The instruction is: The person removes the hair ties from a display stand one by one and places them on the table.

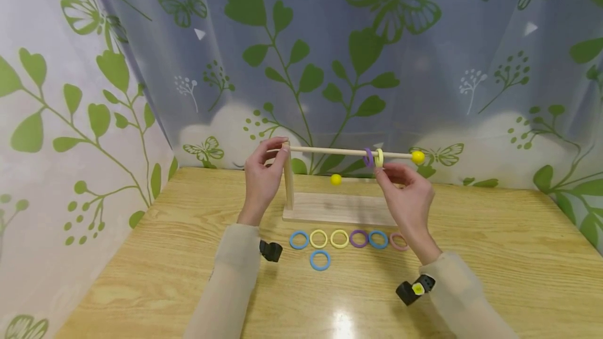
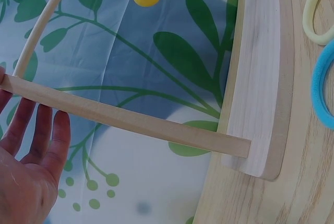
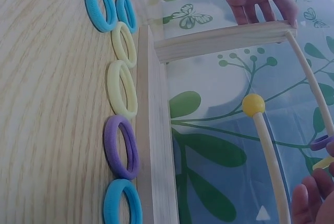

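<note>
A wooden stand [image 1: 339,208] has a left post [image 1: 289,182] carrying a long upper rod [image 1: 325,150] with a yellow ball [image 1: 417,157] at its right end. My left hand [image 1: 264,177] pinches the top of that post between thumb and fingers. On the rod hang a purple hair tie [image 1: 368,158] and, just right of it, a pale yellow hair tie [image 1: 379,158]. My right hand [image 1: 409,192] pinches the lower edge of the yellow one. In the right wrist view, the right hand [image 3: 313,198] is partly cut off at the edge.
Before the stand lies a row of hair ties: blue [image 1: 299,240], yellow [image 1: 318,239], purple [image 1: 359,238] and pink [image 1: 398,241] among them. Another blue hair tie [image 1: 320,260] sits nearer. A lower rod ends in a yellow ball [image 1: 336,179]. A patterned curtain [image 1: 301,67] hangs behind the table [image 1: 188,276].
</note>
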Action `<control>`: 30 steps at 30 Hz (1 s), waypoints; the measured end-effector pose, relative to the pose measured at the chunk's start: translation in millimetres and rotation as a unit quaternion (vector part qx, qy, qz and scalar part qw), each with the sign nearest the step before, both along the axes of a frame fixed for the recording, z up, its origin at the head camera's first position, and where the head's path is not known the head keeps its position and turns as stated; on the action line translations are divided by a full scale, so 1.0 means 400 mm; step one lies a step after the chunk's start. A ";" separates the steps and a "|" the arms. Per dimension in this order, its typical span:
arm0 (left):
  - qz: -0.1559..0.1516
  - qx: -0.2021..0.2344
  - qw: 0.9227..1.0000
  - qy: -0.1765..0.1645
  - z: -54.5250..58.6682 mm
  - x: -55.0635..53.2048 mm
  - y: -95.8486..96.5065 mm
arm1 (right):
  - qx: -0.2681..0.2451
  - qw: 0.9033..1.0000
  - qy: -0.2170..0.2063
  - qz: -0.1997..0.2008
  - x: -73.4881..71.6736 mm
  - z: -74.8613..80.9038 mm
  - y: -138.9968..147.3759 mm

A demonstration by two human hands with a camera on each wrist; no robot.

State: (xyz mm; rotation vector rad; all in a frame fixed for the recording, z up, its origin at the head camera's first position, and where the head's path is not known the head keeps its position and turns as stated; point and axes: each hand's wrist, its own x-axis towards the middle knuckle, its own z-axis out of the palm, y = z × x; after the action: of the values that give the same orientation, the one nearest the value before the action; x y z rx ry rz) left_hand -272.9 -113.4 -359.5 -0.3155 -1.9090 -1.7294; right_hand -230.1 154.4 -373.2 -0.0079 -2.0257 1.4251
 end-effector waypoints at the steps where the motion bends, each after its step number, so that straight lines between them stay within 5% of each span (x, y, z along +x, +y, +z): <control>1: 0.001 0.000 1.000 0.001 0.001 0.000 0.000 | 0.000 1.000 0.001 -0.002 -0.001 0.001 -0.001; 30: -0.001 -0.002 1.000 0.002 0.002 0.002 0.001 | -0.031 0.999 0.014 -0.020 0.002 0.027 0.016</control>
State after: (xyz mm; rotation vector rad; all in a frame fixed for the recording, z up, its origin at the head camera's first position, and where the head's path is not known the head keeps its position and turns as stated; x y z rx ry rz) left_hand -272.0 -112.9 -358.6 -0.3223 -1.9101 -1.7252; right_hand -229.2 160.9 -362.4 -0.0551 -1.9468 1.4548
